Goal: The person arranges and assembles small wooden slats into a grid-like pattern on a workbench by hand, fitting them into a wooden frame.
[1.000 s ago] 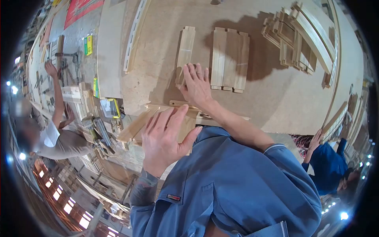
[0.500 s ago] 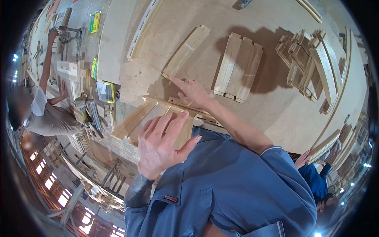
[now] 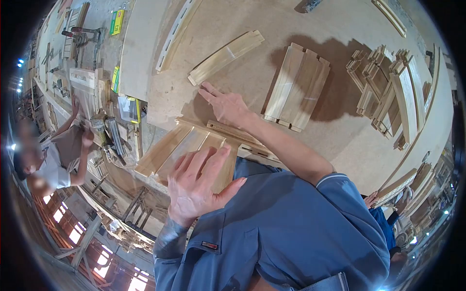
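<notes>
My right hand (image 3: pixel 225 104) reaches across the worktop with two fingers extended, their tips right beside the lower end of a slightly curved wooden slat (image 3: pixel 225 57). It holds nothing. My left hand (image 3: pixel 199 182) hovers with fingers apart and thumb out, back upward, over a panel of wooden boards (image 3: pixel 170 145) near my body. In this view the hand covers part of that panel. Along the panel's far edge lies a narrow wooden rail with holes (image 3: pixel 233 132), partly hidden by my right forearm. Further right, several boards with tenoned ends lie side by side as a group (image 3: pixel 297 87).
Curved frame pieces are stacked (image 3: pixel 395 92) at the right. A long slotted strip (image 3: pixel 175 36) lies at the upper left. Beyond the table's left edge are a clamp (image 3: pixel 90 36), yellow-green boxes (image 3: pixel 117 22) and a co-worker (image 3: pixel 53 160). Another person's hand (image 3: pixel 371 199) shows at lower right.
The curved slat's lower end has shifted left and the slat lies more slanted. My right hand has moved slightly up and left. The left co-worker's arm has drawn back from the clamp.
</notes>
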Demonstrator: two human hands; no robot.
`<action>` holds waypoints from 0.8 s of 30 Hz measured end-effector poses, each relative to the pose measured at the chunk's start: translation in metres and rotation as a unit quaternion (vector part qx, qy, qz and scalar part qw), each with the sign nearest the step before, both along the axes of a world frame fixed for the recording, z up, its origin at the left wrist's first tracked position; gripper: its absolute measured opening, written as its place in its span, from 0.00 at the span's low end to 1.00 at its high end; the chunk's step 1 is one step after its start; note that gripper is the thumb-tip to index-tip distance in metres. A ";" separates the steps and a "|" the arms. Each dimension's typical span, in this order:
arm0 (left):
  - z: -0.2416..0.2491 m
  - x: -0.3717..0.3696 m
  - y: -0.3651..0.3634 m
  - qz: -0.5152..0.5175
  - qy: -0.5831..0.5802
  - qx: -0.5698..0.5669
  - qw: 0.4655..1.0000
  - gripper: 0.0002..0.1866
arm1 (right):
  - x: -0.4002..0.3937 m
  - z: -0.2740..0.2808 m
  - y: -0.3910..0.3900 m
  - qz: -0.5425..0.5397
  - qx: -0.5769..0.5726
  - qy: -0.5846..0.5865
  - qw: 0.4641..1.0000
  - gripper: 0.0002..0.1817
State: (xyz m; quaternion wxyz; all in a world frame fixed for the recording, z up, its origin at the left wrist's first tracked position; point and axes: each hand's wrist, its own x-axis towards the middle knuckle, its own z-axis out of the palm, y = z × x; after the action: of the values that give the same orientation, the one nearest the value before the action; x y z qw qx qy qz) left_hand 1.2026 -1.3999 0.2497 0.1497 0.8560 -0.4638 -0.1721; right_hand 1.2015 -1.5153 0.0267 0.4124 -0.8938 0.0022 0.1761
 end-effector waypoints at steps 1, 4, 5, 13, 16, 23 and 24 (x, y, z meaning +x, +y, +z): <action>0.000 -0.001 0.000 -0.001 -0.002 -0.001 1.000 0.31 | 0.000 0.000 0.000 0.001 0.002 0.000 1.000 0.37; -0.001 -0.002 0.003 -0.006 -0.007 -0.008 1.000 0.31 | -0.002 -0.010 0.006 0.002 -0.025 -0.021 0.999 0.36; -0.001 -0.003 0.004 -0.006 -0.010 -0.009 1.000 0.31 | -0.003 -0.013 0.006 0.001 -0.025 -0.024 0.999 0.36; 0.001 -0.009 0.012 -0.012 -0.032 -0.045 0.998 0.32 | 0.016 0.007 -0.013 0.018 0.014 0.050 0.998 0.30; 0.002 -0.012 0.011 -0.016 -0.064 -0.079 0.995 0.33 | 0.046 -0.005 -0.048 -0.083 -0.210 -0.179 0.958 0.23; -0.008 -0.016 0.019 -0.031 -0.087 -0.160 0.983 0.30 | 0.041 -0.014 -0.104 -0.010 -0.387 -0.093 0.917 0.14; -0.010 -0.016 0.020 -0.032 -0.093 -0.180 0.979 0.28 | 0.030 -0.002 -0.102 -0.015 -0.391 -0.087 0.916 0.14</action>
State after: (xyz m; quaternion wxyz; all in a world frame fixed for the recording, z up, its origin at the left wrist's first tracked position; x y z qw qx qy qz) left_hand 1.1870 -1.3799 0.2401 0.2520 0.8119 -0.5265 -0.0101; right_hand 1.2319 -1.6177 0.0245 0.0313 -0.9954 0.0484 0.0761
